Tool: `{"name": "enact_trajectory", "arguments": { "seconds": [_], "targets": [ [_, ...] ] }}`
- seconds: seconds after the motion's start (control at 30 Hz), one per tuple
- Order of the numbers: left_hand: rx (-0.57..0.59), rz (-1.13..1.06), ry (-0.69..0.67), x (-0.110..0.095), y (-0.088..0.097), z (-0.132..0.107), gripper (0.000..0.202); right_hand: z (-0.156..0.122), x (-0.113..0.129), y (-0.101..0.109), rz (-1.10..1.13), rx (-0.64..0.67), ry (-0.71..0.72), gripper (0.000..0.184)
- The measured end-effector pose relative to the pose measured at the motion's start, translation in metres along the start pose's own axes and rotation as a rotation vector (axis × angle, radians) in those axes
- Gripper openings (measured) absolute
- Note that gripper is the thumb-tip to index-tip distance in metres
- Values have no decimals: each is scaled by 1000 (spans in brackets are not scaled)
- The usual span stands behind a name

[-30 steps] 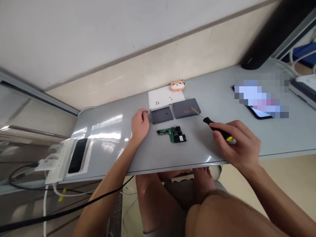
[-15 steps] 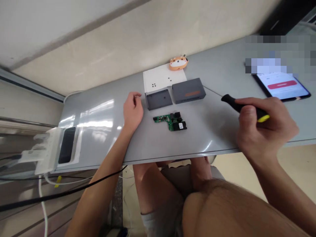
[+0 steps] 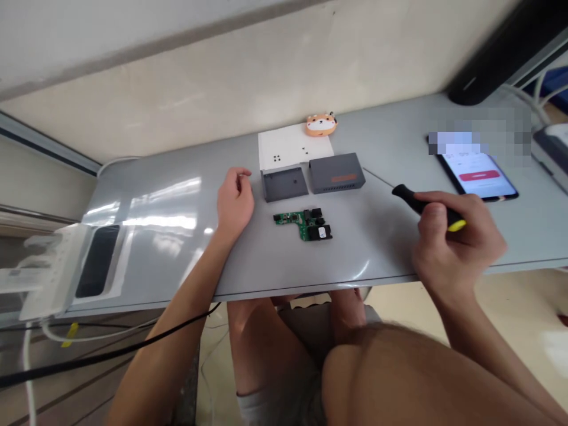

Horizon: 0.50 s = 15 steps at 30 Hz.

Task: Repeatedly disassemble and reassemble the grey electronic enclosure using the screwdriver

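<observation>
My left hand point(image 3: 235, 198) rests on the grey table with its fingers loosely curled in, and I see nothing in it. Just right of it lies a shallow dark grey tray-like casing half point(image 3: 285, 184). Beside that is a dark grey box-shaped cover point(image 3: 337, 173) with an orange label and a row of slots. Nearer to me, a green circuit board point(image 3: 303, 225) with black connectors lies flat. My right hand point(image 3: 459, 239) is closed around the black and yellow handle of a screwdriver point(image 3: 405, 194). Its thin shaft points left, the tip close to the cover's right side.
A white sheet point(image 3: 284, 145) at the back carries several tiny black screws point(image 3: 277, 158). An orange animal-faced case point(image 3: 321, 125) sits on its corner. One phone point(image 3: 481, 176) with a lit screen lies right, a dark phone point(image 3: 98, 260) left, beside a white power strip point(image 3: 55, 269).
The camera view has shifted, so the table's contents sit slightly lower in the picture. My right hand still holds the screwdriver, and my left hand stays curled by the casing half.
</observation>
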<state>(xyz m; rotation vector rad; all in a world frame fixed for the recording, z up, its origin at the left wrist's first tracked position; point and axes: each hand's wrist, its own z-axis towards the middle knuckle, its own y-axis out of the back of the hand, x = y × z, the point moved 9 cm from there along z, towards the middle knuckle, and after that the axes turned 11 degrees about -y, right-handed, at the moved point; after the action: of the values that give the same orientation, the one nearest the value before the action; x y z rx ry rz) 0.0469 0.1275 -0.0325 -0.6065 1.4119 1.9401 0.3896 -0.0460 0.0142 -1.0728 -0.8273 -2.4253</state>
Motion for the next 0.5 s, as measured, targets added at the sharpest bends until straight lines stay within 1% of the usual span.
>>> {"name": "enact_trajectory", "arguments": {
  "seconds": [0.27,0.4,0.5],
  "targets": [
    [-59,-31,-32,-1,5,4,22,0,3,-3,-27,57,17,24],
    [-58,-41,-23,-2,6,4,21,0,0,-3,-28,43,-12,25],
    [-46,-27,-7,-2,6,4,20,0,-1,-2,-12,22,-5,25]
  ]
}}
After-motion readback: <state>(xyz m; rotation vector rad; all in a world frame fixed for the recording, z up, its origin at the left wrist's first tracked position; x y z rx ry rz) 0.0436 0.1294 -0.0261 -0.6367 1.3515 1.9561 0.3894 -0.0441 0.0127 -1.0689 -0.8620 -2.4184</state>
